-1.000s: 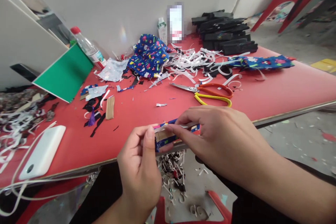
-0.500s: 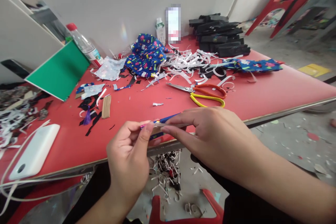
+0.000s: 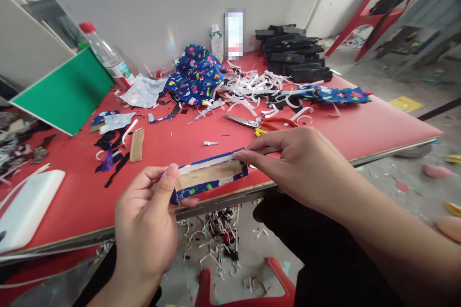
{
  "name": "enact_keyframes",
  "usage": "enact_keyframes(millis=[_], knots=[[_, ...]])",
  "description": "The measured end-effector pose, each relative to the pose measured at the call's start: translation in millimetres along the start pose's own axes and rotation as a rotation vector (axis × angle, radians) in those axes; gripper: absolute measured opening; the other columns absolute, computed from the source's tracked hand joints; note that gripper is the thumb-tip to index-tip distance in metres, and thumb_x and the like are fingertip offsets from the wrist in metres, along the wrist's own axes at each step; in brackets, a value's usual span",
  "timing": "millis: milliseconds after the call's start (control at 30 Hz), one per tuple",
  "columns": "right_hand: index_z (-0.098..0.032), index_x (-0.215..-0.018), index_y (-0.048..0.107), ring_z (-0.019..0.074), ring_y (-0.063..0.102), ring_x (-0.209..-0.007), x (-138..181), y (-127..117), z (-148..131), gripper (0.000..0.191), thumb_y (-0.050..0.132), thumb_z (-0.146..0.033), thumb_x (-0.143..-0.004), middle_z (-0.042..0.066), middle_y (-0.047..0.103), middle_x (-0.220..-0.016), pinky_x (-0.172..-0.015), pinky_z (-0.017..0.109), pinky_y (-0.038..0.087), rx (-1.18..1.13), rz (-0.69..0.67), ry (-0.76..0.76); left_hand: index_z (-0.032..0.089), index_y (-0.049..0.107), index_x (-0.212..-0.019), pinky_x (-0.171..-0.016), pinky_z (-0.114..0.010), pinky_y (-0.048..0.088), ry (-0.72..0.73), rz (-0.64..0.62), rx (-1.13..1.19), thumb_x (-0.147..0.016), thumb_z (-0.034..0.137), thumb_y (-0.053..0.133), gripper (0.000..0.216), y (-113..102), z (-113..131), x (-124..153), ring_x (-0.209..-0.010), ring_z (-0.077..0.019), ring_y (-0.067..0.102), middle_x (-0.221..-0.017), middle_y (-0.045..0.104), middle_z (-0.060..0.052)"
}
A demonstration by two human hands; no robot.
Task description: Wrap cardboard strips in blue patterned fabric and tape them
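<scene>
A long narrow piece of brown cardboard edged with blue patterned fabric (image 3: 211, 176) is held up over the front edge of the table. Along its far fold runs a white strip (image 3: 205, 162), like tape. Closed on the left end is my left hand (image 3: 147, 211), its thumb on top and fingers beneath. At the right end, thumb and finger of my right hand (image 3: 284, 163) pinch the far edge, where the white strip ends. Just beyond my right hand lie scissors (image 3: 248, 122) with red and yellow handles, partly covered by it.
On the red table (image 3: 180, 139) are blue patterned cloth (image 3: 198, 74), white strip scraps (image 3: 255, 84), stacked black pieces (image 3: 291, 53), a loose cardboard piece (image 3: 137, 145) and a white power bank (image 3: 32, 208). A green board (image 3: 68, 91) leans at left near a bottle (image 3: 110, 57).
The hands have moved apart, my left hand leftward, uncovering the cardboard's inside and the white strip. My right hand has slid to the right end. The view has shifted slightly.
</scene>
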State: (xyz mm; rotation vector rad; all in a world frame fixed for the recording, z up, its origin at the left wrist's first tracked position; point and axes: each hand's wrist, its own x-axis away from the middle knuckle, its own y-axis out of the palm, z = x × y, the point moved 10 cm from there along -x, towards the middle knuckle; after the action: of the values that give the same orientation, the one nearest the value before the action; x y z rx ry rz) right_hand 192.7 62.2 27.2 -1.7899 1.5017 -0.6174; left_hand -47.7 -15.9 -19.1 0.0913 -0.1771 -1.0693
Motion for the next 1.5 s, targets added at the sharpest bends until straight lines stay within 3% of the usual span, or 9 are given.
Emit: enact_keyframes(millis=[133, 433, 700, 800, 967, 1133, 1300, 1400, 1500], knots=[[-0.026, -0.072, 0.084, 0.0115, 0.048, -0.045, -2, 4, 0, 0.029, 0.074, -0.046, -0.091, -0.001, 0.066, -0.055, -0.043, 0.027, 0.032, -0.027, -0.037, 0.021, 0.021, 0.071, -0.082, -0.050, -0.021, 0.061, -0.036, 0.045, -0.010, -0.073, 0.044, 0.094, 0.034, -2, -3, 0, -0.071, -0.0179, 0.074, -0.079, 0.076, -0.002], [-0.028, -0.074, 0.084, 0.0126, 0.047, -0.047, -4, 4, 6, 0.032, 0.072, -0.050, -0.093, -0.001, 0.062, -0.054, -0.047, 0.029, 0.032, 0.041, -0.048, 0.085, 0.022, 0.071, -0.081, -0.056, -0.020, 0.063, -0.024, -0.006, -0.002, -0.083, 0.039, 0.087, 0.023, 6, 2, 7, -0.070, -0.0160, 0.074, -0.079, 0.076, -0.003], [-0.022, -0.068, 0.080, 0.0209, 0.061, -0.064, -5, -10, -1, 0.051, 0.074, -0.068, -0.088, 0.007, 0.070, -0.065, -0.056, 0.033, 0.032, 0.329, 0.143, 0.002, 0.022, 0.073, -0.082, -0.054, -0.021, 0.062, -0.007, 0.012, -0.004, -0.078, 0.036, 0.091, 0.023, 0, 3, 5, -0.061, -0.0148, 0.071, -0.076, 0.075, -0.002], [-0.021, -0.069, 0.081, 0.0215, 0.064, -0.065, -9, -13, 13, 0.045, 0.082, -0.064, -0.082, 0.007, 0.073, -0.067, -0.056, 0.033, 0.036, 0.147, 0.152, 0.027, 0.019, 0.073, -0.085, -0.048, -0.021, 0.061, -0.005, 0.090, 0.008, -0.077, 0.033, 0.090, 0.023, -10, 4, 0, -0.058, -0.0163, 0.072, -0.075, 0.076, -0.004], [-0.027, -0.082, 0.087, 0.0173, 0.067, -0.061, -8, -3, 14, 0.014, 0.088, -0.041, -0.082, 0.002, 0.078, -0.071, -0.054, 0.030, 0.046, -0.369, 0.038, -0.035, 0.017, 0.071, -0.086, -0.043, -0.018, 0.054, -0.096, 0.114, 0.055, -0.076, 0.029, 0.089, 0.024, -18, -4, -4, -0.053, -0.0145, 0.070, -0.077, 0.076, -0.005], [-0.026, -0.077, 0.085, 0.0128, 0.062, -0.058, 4, -14, -7, 0.013, 0.084, -0.034, -0.088, -0.002, 0.073, -0.066, -0.054, 0.028, 0.045, -0.385, 0.124, -0.207, 0.018, 0.071, -0.086, -0.043, -0.018, 0.054, -0.126, 0.128, 0.066, -0.077, 0.029, 0.088, 0.023, -23, -10, -8, -0.052, -0.0129, 0.067, -0.077, 0.075, -0.002], [-0.024, -0.074, 0.081, 0.0117, 0.062, -0.059, 6, -14, -11, 0.016, 0.082, -0.031, -0.089, -0.003, 0.072, -0.066, -0.056, 0.028, 0.045, -0.343, 0.158, -0.271, 0.020, 0.072, -0.087, -0.047, -0.016, 0.056, -0.116, 0.127, 0.079, -0.075, 0.030, 0.091, 0.025, -20, -10, -9, -0.064, -0.0138, 0.072, -0.081, 0.075, 0.000], [-0.023, -0.075, 0.077, 0.0131, 0.065, -0.062, 1, -9, -5, 0.015, 0.084, -0.030, -0.087, -0.002, 0.074, -0.069, -0.059, 0.028, 0.047, -0.368, 0.153, -0.243, 0.021, 0.071, -0.087, -0.049, -0.017, 0.057, -0.131, 0.049, 0.075, -0.076, 0.031, 0.090, 0.024, -15, -11, -10, -0.064, -0.0135, 0.071, -0.080, 0.074, 0.001], [-0.022, -0.079, 0.074, 0.0154, 0.070, -0.067, -2, -3, 1, 0.017, 0.088, -0.031, -0.083, 0.000, 0.079, -0.078, -0.061, 0.029, 0.052, -0.463, 0.117, -0.212, 0.022, 0.072, -0.092, -0.055, -0.022, 0.058, -0.169, -0.158, -0.022, -0.083, 0.038, 0.084, 0.021, -7, -13, -15, -0.070, -0.0175, 0.071, -0.083, 0.075, -0.002]])
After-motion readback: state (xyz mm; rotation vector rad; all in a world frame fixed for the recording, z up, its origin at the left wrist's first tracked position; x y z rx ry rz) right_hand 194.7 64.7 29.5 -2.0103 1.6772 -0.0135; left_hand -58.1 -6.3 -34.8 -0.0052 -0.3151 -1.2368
